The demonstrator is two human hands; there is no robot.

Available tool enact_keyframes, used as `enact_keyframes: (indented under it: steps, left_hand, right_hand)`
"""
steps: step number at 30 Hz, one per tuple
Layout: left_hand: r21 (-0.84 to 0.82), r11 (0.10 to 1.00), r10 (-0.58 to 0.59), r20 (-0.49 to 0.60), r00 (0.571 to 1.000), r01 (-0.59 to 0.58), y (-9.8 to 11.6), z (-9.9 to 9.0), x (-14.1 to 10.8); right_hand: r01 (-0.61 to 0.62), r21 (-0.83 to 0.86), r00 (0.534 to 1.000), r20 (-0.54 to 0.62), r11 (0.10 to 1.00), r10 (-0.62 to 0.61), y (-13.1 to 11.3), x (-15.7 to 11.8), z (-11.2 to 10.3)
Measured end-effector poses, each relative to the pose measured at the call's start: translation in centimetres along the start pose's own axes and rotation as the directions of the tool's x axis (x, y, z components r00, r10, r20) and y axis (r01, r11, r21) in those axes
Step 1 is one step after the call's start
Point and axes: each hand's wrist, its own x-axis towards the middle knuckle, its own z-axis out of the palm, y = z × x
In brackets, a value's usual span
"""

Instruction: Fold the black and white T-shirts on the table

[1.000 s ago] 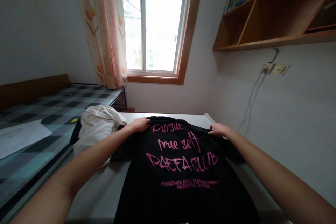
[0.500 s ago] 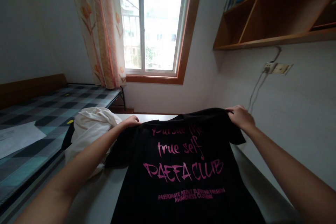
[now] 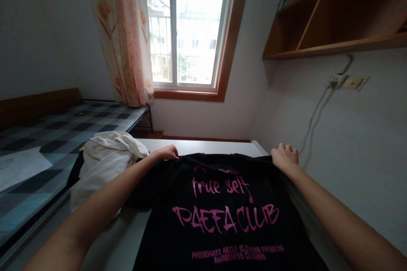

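A black T-shirt [image 3: 222,197] with pink lettering is spread over a white table [image 3: 146,146], its shoulder edge toward the window. My left hand [image 3: 168,153] is closed on the shirt at its left shoulder. On the opposite shoulder, my right hand [image 3: 286,156] grips the fabric with curled fingers. The cloth is stretched between the two hands, and the top line of its print is partly hidden in a fold. Beside my left forearm lies a crumpled white cloth [image 3: 106,156] with something black under it.
To the left stands a bed [image 3: 104,116] with a checked cover and a paper [image 3: 23,166] on it. A wall shelf [image 3: 318,48] hangs upper right, above a socket [image 3: 337,81] with a cable. A curtained window [image 3: 197,29] is ahead.
Both hands have shifted slightly, my right hand lower, and the shirt's top edge has dropped. More of the table's far edge shows. The view has turned a little.
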Motion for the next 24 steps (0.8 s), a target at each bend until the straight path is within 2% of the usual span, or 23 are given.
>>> enact_keyframes:
  steps: [2, 3, 6, 8, 12, 14, 16, 18, 20, 22, 23, 24]
  left_hand:
    - [0.030, 0.999, -0.024, -0.075, 0.997, 0.027, 0.2, 0.0, 0.3]
    - [0.039, 0.998, -0.039, -0.120, 0.992, 0.044, 0.3, -0.1, 0.4]
    - [0.025, 0.996, -0.078, -0.221, 0.972, 0.086, 0.4, -0.2, 1.0]
    - [-0.012, 0.996, -0.088, -0.245, 0.966, 0.087, 0.4, -0.3, 1.6]
    - [-0.103, 0.993, -0.086, -0.249, 0.965, 0.062, 0.3, -0.2, 2.6]
    - [-0.136, 0.989, -0.091, -0.258, 0.962, 0.057, 0.2, -0.2, 3.0]
    - [-0.153, 0.987, -0.101, -0.287, 0.953, 0.059, 0.1, -0.4, 3.4]
    - [-0.151, 0.986, -0.114, -0.348, 0.931, 0.064, 0.2, -0.9, 3.9]
    - [-0.105, 0.993, -0.097, -0.477, 0.874, 0.053, 0.2, -1.3, 4.4]
    - [-0.023, 0.999, -0.038, -0.605, 0.796, 0.030, 0.0, -1.4, 5.0]
    - [0.021, 1.000, -0.003, -0.636, 0.772, 0.022, -0.3, -1.3, 5.3]
    - [0.059, 0.998, 0.021, -0.634, 0.773, 0.021, -0.7, -0.9, 5.5]
  right_hand:
    - [-0.023, -0.108, 1.000, -0.002, 0.994, 0.023, -2.0, 0.2, 0.1]
    - [-0.026, -0.114, 0.999, 0.039, 0.993, 0.031, -2.9, 0.4, 0.2]
    - [-0.003, 0.027, 0.958, 0.288, 1.000, -0.005, -4.8, 1.3, 0.9]
    - [0.030, 0.106, 0.919, 0.389, 0.994, -0.069, -5.2, 1.8, 1.8]
    - [0.079, 0.149, 0.895, 0.425, 0.986, -0.136, -5.2, 2.6, 3.1]
    - [0.043, 0.161, 0.911, 0.399, 0.986, -0.105, -5.1, 3.0, 2.9]
    - [-0.050, 0.188, 0.949, 0.314, 0.981, -0.011, -5.2, 3.6, 2.5]
    - [-0.153, 0.265, 0.981, 0.154, 0.952, 0.114, -5.6, 4.3, 2.0]
    - [-0.167, 0.386, 0.983, -0.001, 0.907, 0.181, -6.2, 5.1, 2.0]
    - [-0.099, 0.483, 0.987, -0.062, 0.870, 0.147, -7.0, 5.7, 2.7]
    - [-0.054, 0.505, 0.995, -0.047, 0.861, 0.091, -7.5, 5.8, 3.3]
    - [-0.016, 0.508, 1.000, -0.007, 0.861, 0.022, -8.0, 5.8, 4.1]
